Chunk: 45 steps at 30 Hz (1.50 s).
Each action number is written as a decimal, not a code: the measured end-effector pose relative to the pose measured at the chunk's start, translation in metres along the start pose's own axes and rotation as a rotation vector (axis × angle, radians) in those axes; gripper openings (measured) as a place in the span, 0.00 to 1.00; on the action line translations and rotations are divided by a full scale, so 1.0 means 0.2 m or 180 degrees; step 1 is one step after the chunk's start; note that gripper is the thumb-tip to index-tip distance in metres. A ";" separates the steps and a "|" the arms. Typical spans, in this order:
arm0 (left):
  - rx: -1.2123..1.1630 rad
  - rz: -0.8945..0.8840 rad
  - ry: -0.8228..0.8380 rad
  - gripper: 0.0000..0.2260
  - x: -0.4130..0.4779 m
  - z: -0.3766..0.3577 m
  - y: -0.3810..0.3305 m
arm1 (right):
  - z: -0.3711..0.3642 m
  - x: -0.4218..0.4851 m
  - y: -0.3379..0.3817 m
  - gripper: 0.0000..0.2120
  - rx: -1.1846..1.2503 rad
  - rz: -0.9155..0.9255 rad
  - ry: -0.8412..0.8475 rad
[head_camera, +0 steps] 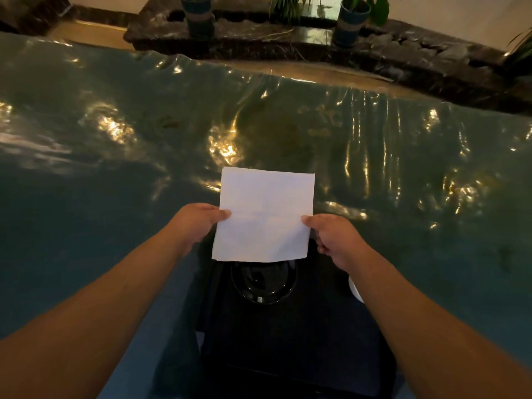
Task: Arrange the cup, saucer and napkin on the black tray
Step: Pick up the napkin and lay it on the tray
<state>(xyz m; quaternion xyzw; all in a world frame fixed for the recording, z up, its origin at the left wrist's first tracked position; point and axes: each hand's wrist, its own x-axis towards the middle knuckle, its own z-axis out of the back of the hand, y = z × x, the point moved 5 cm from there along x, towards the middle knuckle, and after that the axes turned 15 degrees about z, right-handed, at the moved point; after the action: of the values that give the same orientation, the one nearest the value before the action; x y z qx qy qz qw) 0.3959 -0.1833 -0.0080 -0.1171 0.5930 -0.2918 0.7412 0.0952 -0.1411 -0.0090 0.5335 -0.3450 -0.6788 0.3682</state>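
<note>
— What are the hands doing?

— Both are pinching the white napkin point(263, 214): the left hand point(195, 226) is nipping its left edge, the right hand point(335, 240) its right edge, holding it spread above the far end of the black tray point(288, 341).

— And the saucer?

— A dark, glossy round dish, probably the saucer point(263, 282), is sitting on the tray just under the napkin's lower edge; the light is poor there. The cup I am not making out.

— How will the napkin handle?

— It is looking thin, light and limp, likely to sag or crease, so gripping opposite edges is keeping it flat.
</note>
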 end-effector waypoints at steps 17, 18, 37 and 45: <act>-0.0064 -0.0413 0.0751 0.07 -0.28 -0.21 -0.04 | 0.30 -0.27 0.04 0.07 0.0089 0.0557 0.0127; -0.0136 -0.0366 0.0841 0.08 -0.28 -0.22 -0.03 | 0.31 -0.28 0.03 0.08 0.0216 0.0556 0.0099; 0.0220 -0.0452 0.0595 0.13 -0.44 -0.47 0.18 | 0.38 -0.54 -0.19 0.17 0.0392 0.0263 0.0040; 0.1171 -0.0830 0.0124 0.18 -0.45 -0.54 0.45 | 0.35 -0.69 -0.50 0.25 -0.0261 0.0190 0.0156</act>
<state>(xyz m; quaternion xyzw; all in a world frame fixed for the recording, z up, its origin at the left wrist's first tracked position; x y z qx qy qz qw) 0.3082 -0.0404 -0.0104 -0.0500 0.5239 -0.4906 0.6945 0.0356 0.0327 -0.0167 0.5239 -0.3237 -0.6677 0.4182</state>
